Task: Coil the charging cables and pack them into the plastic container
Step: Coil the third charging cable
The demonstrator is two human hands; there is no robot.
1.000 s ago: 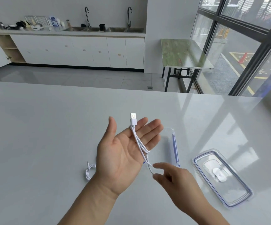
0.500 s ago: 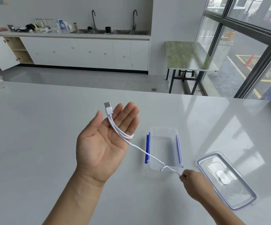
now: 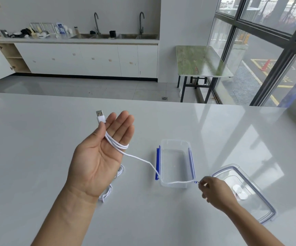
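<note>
White cable [image 3: 116, 145]: several turns round the straight, closed fingers of the left hand [image 3: 99, 157], palm up, thumb pinning it just below the USB plug [image 3: 100, 115]. The free run slants right and nearer, drapes over the near end of the open plastic container [image 3: 176, 141] and ends pinched in the right hand [image 3: 214, 192]. Judgement: the next wrap must lift clear of that rim. Lid [image 3: 253, 206] lies just beside the right hand. A second cable [image 3: 108, 191] lies on the table [image 3: 37, 148] under the left wrist.

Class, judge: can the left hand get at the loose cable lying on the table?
Probably reachable: the loose cable lies right under the left hand, nothing between, but a USB cable is looped round its fingers.
</note>
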